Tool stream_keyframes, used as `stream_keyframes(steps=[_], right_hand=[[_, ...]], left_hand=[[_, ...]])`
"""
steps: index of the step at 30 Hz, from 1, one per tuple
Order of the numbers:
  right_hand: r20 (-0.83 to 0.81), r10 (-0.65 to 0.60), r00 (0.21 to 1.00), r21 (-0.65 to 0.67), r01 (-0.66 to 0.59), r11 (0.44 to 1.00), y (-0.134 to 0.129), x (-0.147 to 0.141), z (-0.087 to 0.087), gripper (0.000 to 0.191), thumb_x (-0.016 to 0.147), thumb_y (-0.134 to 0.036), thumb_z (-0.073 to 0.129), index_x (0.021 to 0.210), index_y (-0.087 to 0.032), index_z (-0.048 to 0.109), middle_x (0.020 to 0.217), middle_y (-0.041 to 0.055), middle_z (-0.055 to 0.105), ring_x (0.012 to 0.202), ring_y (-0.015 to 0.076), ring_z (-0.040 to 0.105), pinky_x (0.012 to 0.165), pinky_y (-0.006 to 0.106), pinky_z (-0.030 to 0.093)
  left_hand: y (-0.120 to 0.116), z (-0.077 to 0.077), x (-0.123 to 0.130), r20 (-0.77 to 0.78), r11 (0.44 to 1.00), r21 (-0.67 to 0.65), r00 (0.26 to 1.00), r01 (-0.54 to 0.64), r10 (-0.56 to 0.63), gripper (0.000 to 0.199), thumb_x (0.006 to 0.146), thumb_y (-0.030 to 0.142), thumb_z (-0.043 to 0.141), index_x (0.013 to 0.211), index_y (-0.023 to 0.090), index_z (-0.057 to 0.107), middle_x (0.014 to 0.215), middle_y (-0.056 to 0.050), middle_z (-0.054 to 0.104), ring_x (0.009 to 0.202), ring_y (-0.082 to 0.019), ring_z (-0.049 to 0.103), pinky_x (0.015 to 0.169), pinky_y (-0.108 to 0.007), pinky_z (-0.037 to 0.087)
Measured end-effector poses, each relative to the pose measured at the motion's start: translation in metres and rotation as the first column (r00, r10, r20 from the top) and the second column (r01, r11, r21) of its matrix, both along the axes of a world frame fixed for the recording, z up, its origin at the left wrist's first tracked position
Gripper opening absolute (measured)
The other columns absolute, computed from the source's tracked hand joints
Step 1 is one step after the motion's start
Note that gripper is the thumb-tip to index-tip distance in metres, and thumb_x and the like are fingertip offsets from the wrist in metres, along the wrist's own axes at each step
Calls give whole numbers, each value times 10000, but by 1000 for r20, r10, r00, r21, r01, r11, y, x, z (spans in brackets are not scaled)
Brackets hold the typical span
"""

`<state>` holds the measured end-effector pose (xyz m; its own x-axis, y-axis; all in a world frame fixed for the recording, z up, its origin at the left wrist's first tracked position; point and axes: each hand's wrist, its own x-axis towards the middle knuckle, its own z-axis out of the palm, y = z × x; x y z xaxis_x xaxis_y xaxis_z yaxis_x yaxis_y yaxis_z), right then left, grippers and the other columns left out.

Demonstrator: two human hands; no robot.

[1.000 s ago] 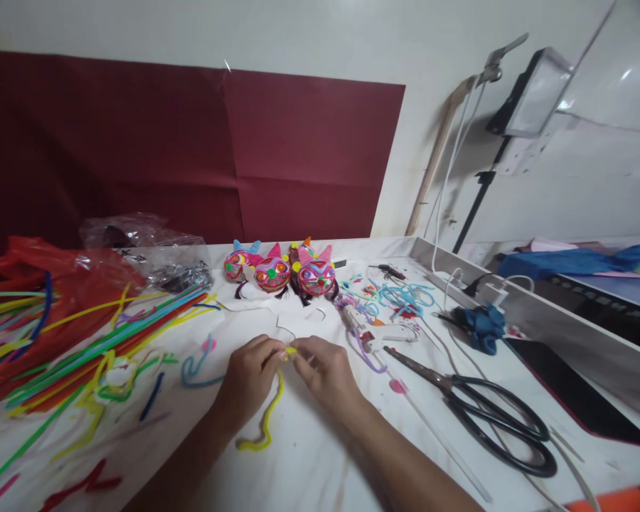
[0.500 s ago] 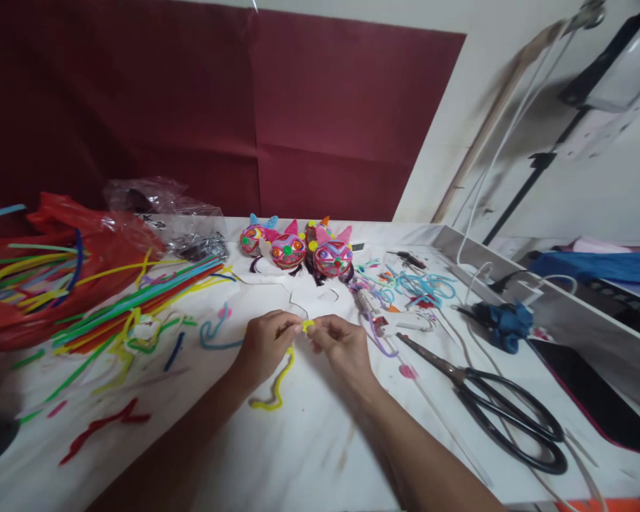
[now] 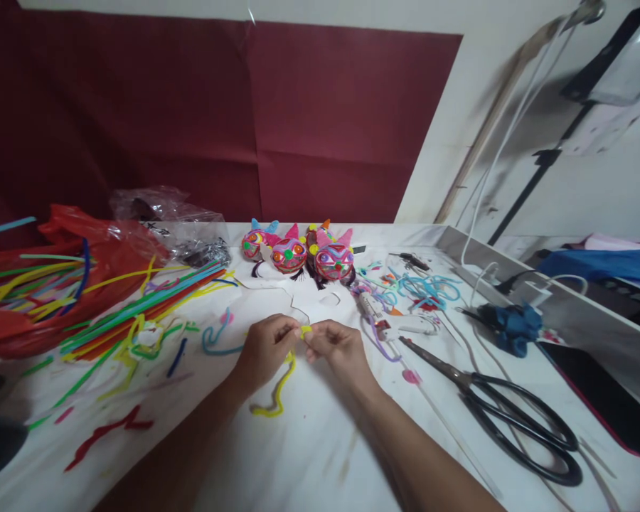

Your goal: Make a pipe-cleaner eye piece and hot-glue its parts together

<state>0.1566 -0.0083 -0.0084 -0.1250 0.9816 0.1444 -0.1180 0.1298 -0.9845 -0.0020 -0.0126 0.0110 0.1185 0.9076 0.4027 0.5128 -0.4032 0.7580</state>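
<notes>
Between my two hands is a yellow pipe cleaner, pinched at its upper end. My left hand grips it with thumb and forefinger, and its loose tail hangs below and curves on the white table. My right hand pinches the small bent yellow end from the other side. A blue pipe cleaner lies just left of my left hand. Beyond my fingers stand several colourful animal heads with pointed ears. A white glue gun rests to the right of my right hand.
Large black-handled scissors and a dark phone lie at the right. On the left are a red plastic bag of pipe cleaners, a loose bundle and a red piece. Cables and blue scraps lie at back right.
Both hands keep their pinch on the yellow pipe cleaner, with only a slight shift of the fingers. The whole view has tilted a little, so the surroundings sit slightly lower.
</notes>
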Motion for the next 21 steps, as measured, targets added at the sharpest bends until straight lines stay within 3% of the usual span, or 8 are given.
stream_keyframes(steps=[2, 5, 8, 13, 18, 21], right_hand=[[156, -46, 987, 167, 20, 986, 1, 2, -3, 240, 785, -411, 690, 812, -176, 729, 628, 29, 686, 525, 149, 593, 509, 260, 486], [383, -187, 905, 463, -13, 886, 0, 5, -5, 205, 888, -331, 590, 891, -208, 754, 779, 60, 725, 672, 169, 637, 618, 267, 500], [467, -247, 849, 569, -75, 819, -1, 8, -4, 261, 935, -265, 506, 863, -212, 751, 764, 62, 723, 681, 171, 651, 659, 266, 505], [392, -227, 891, 499, 1, 866, -3, 6, -2, 216, 904, -289, 570, 811, -212, 749, 669, 35, 705, 575, 161, 622, 569, 255, 480], [253, -147, 956, 304, 65, 950, -7, 0, 1, 243, 851, -356, 641, 694, -183, 710, 536, 5, 618, 479, 140, 552, 482, 243, 417], [168, -125, 978, 216, 87, 973, -9, -3, 2, 258, 819, -389, 675, 675, -175, 692, 519, 5, 619, 463, 136, 544, 481, 245, 415]], left_hand=[[0, 0, -2, -132, 992, 126, 991, 9, 8, 160, 830, 214, 516, 735, 182, 641, 660, 7, 625, 602, -124, 565, 569, -209, 427], [-1, -4, -3, -289, 965, 258, 957, 49, 29, 193, 875, 177, 486, 757, 193, 638, 717, -15, 642, 689, -151, 613, 648, -234, 467], [-2, -7, -3, -347, 952, 295, 938, 81, 28, 231, 926, 186, 466, 781, 197, 646, 747, -26, 655, 730, -161, 640, 685, -244, 489], [-2, -4, -4, -237, 966, 247, 971, 82, -22, 186, 906, 162, 506, 793, 194, 649, 749, -10, 685, 707, -145, 654, 664, -230, 486], [-5, 2, -1, -149, 981, 194, 989, 23, 6, 165, 861, 171, 530, 741, 183, 642, 695, 0, 664, 648, -137, 625, 598, -215, 450], [-6, 3, 3, -74, 987, 157, 997, -16, 28, 167, 841, 188, 530, 719, 181, 644, 668, 2, 647, 612, -131, 602, 568, -210, 437]])
